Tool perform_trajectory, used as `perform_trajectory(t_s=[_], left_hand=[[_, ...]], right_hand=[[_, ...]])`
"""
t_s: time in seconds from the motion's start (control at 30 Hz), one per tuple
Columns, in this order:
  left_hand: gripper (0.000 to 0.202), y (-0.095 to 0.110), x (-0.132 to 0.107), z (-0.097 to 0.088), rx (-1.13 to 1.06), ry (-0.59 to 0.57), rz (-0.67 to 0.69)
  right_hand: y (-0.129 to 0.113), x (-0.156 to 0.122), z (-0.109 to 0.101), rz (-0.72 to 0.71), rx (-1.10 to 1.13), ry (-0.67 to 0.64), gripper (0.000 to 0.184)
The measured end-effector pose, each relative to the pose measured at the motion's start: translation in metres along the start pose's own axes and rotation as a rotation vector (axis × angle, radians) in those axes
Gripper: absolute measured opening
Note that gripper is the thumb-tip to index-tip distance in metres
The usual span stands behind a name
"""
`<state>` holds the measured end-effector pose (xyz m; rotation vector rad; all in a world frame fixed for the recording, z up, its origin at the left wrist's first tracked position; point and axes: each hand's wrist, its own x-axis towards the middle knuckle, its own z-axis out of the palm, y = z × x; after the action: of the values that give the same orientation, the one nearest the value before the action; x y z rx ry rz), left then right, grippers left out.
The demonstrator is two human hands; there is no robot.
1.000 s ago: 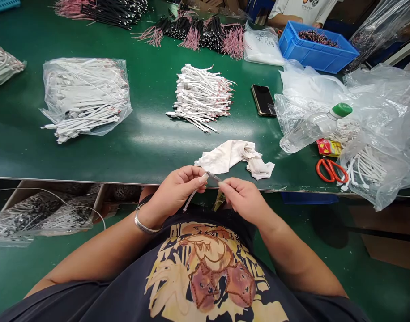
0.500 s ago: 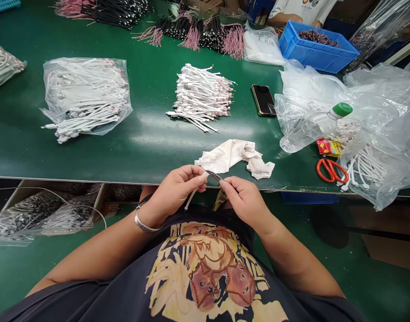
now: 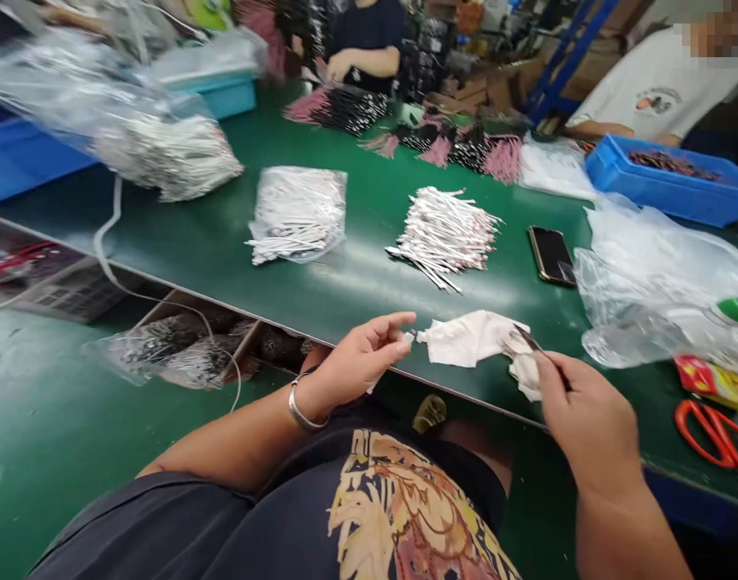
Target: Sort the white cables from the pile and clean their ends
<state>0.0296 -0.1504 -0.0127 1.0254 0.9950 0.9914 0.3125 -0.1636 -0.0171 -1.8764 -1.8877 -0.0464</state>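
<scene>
Well, I'm pinching a thin white cable (image 3: 370, 387) in my left hand (image 3: 360, 362), fingers half open so its small tip stays exposed, while a crumpled white cloth (image 3: 474, 338) is lying close by, probably for wiping, and my right hand (image 3: 590, 419) is gripping a slim dark tool (image 3: 541, 345) between finger and thumb, its point angling toward the cloth

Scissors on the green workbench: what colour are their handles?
The scissors have orange-red handles, visible at the right edge of the head view.

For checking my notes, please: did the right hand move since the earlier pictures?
Yes, the right hand moved to the right, nearer the scissors.
</scene>
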Motion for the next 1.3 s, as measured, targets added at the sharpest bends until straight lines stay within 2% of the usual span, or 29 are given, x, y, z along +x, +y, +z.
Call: perform_trajectory(t_s=[0.07,0.17,0.27,0.37,0.47,0.6,0.73,0.83,0.9,1.0,1.07,1.17,1.3], left_hand=[[0.032,0.008,-0.003,-0.022,0.003,0.207,0.119],[0.027,0.021,-0.003,-0.054,-0.215,0.504,0.216],[0.023,0.032,0.010,-0.087,-0.351,0.661,0.245],[0.024,0.039,0.034,-0.123,-0.265,0.870,0.299],[0.025,0.042,0.057,-0.155,-0.154,1.002,0.332],[0.022,0.040,0.067,-0.177,0.092,0.992,0.292],[0.019,0.042,0.061,-0.186,0.358,0.916,0.271],[0.019,0.047,0.053,-0.193,0.547,0.866,0.289],[0.021,0.051,0.047,-0.199,0.658,0.851,0.301],[0.029,0.053,0.042,-0.212,0.795,0.897,0.294],[0.043,0.053,0.045,-0.224,0.860,0.956,0.247],[0.058,0.051,0.058,-0.243,0.902,0.985,0.113],[0.033,0.050,0.071,-0.263,0.908,0.922,-0.003]], right_hand=[[0.005,0.007,0.006,-0.117,-0.080,0.090,0.037],[-0.014,0.009,0.015,-0.250,0.091,0.092,0.036],[-0.047,0.008,0.024,-0.410,0.296,-0.043,0.027],[-0.072,0.011,0.032,-0.494,0.323,-0.078,0.023],[-0.087,0.015,0.039,-0.534,0.333,-0.105,0.022],[-0.119,0.020,0.044,-0.625,0.364,-0.189,0.021],[-0.169,0.030,0.056,-0.794,0.359,-0.273,0.021],[-0.213,0.050,0.078,-0.914,0.336,-0.296,0.022],[-0.244,0.069,0.097,-0.939,0.325,-0.292,0.024],[-0.288,0.099,0.126,-0.925,0.237,-0.321,0.036],[-0.313,0.117,0.143,-0.933,0.168,-0.356,0.044],[-0.339,0.136,0.165,-0.968,0.124,-0.410,0.046],[-0.354,0.149,0.183,-0.998,0.087,-0.473,0.046]])
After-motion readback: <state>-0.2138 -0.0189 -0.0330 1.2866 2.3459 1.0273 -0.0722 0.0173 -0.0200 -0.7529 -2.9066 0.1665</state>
